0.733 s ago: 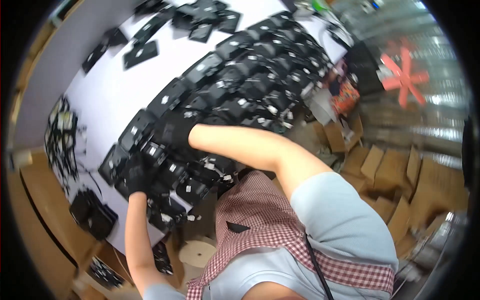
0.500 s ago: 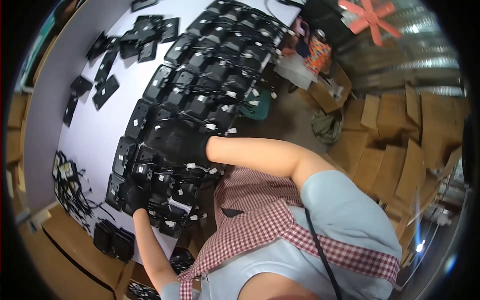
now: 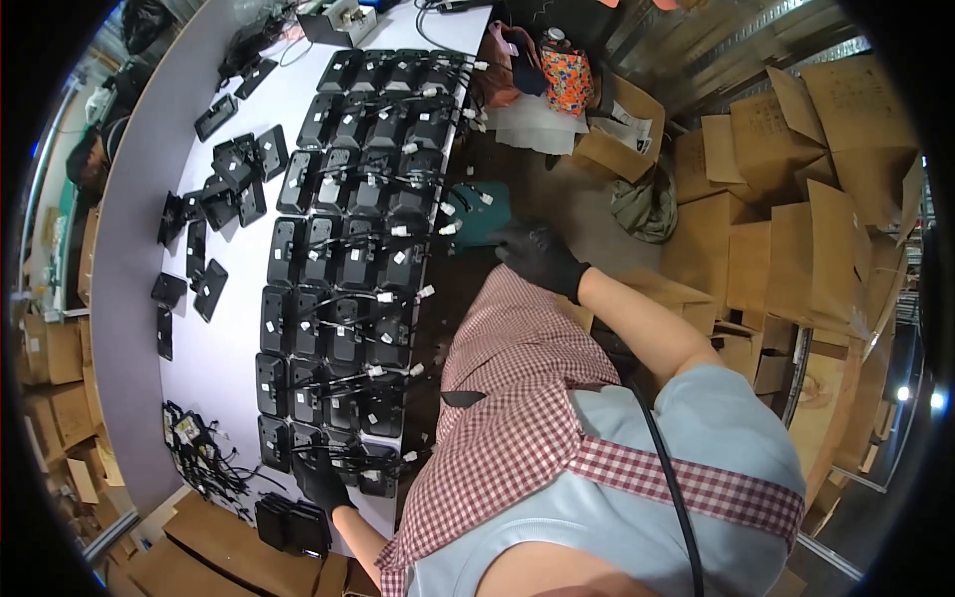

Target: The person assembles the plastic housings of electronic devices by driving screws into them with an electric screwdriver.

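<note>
Rows of black plastic device housings (image 3: 320, 249) lie on the white table (image 3: 224, 373), with black cables and white plugs trailing to the right. My left hand (image 3: 320, 483), in a black glove, is at the nearest row, over or touching a housing (image 3: 306, 438). Its fingers blend into the black parts, so its grip is hidden. Off the table's right edge, my right hand (image 3: 542, 259), also gloved in black, hangs above my checked apron (image 3: 507, 338). Its fingers are bent together, and nothing shows in them.
Loose black panels (image 3: 234, 179) lie in a heap at the table's left. A cable tangle (image 3: 199, 453) and stacked black units (image 3: 288, 525) are at the near left. A teal stool (image 3: 482, 214) stands right of the table. Cardboard boxes (image 3: 786, 249) fill the right side.
My right hand has left the housings and moved right, off the table. My left hand stays at the near rows. The view has shifted, showing more of the table's far end.
</note>
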